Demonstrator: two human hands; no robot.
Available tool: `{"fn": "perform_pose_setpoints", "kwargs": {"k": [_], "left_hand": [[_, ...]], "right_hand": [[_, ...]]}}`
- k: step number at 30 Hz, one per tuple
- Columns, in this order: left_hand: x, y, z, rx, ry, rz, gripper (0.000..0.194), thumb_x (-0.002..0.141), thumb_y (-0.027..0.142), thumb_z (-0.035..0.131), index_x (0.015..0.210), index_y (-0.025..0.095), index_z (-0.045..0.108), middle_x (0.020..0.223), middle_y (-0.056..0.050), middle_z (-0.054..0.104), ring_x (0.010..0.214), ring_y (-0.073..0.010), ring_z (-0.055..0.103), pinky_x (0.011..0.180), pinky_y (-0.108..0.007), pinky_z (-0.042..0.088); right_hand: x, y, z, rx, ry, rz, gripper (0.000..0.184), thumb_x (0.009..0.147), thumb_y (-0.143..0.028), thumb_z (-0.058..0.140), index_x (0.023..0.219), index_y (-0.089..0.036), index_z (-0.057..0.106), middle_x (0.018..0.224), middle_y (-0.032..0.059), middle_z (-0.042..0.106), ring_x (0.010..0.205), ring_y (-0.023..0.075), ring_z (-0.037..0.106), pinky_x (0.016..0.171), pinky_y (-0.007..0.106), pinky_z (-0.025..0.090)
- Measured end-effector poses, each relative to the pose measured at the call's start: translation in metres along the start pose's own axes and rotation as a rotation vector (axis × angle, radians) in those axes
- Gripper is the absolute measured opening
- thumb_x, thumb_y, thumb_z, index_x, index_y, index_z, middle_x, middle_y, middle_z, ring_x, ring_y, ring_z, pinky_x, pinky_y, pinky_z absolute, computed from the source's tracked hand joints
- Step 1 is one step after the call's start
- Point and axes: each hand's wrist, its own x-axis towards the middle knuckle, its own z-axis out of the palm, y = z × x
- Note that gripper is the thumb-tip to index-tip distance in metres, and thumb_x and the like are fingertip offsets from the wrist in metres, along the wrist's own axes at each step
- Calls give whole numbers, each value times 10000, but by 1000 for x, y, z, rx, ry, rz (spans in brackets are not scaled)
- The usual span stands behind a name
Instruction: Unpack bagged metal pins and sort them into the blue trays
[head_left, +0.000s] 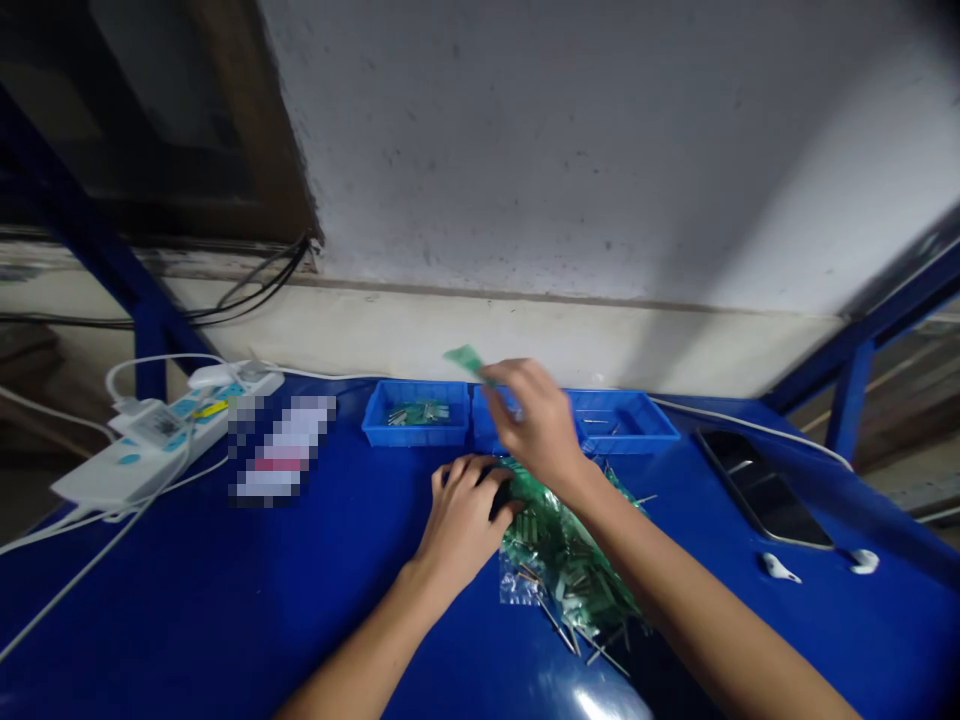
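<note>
A small green translucent plastic packet (463,358), smeared by motion, sticks out from the pinched fingers of my right hand (531,415). This hand is raised in front of the middle blue bin (487,432) and hides part of it. My left hand (472,505) rests at the left edge of a pile of green packets and thin metal pins (577,570). Its fingers are bent and apart, with the thumb at the packets; nothing is plainly held. A small clear zip bag (519,588) lies at the pile's lower left. My right forearm covers the pile's right side.
The left blue bin (416,436) holds green packets, and the right blue bin (637,425) a few thin pins. At left stand a white power strip (112,470) with cables and a blurred-out item (285,450). A phone (761,485) and white earbuds (780,568) lie at right.
</note>
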Motion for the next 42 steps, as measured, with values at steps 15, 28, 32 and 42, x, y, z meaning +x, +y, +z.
{"fn": "perform_pose_setpoints", "kwargs": {"k": [15,28,32,42], "left_hand": [[7,-7,-13,-388,268,-82,166,890,183,473,958,222,620,947,-12,651,887,-150,608,771,-261,475],[3,7,-16,-784,332,-98,212,859,229,527,1059,236,600,1188,-73,556,1102,-202,524,858,-320,466],[9,5,-14,-1326,78,-518,334,851,441,518,1022,163,586,944,-83,643,853,-172,609,708,-268,473],[10,2,-17,-1646,-115,-661,299,740,337,680,971,155,625,829,-48,660,694,-124,609,632,-227,454]], "right_hand": [[-73,-4,-25,170,-219,630,328,874,-442,462,988,-193,642,578,-10,537,506,128,472,497,247,348],[-80,-1,-14,963,86,986,342,697,-342,708,997,-209,614,758,-3,586,708,129,522,663,261,414],[-83,0,-15,819,163,856,146,731,-301,680,836,-212,631,749,-7,598,689,124,528,637,257,411],[-81,-13,-23,289,-21,196,179,769,-84,516,820,-213,629,939,40,589,957,197,510,853,369,392]]}}
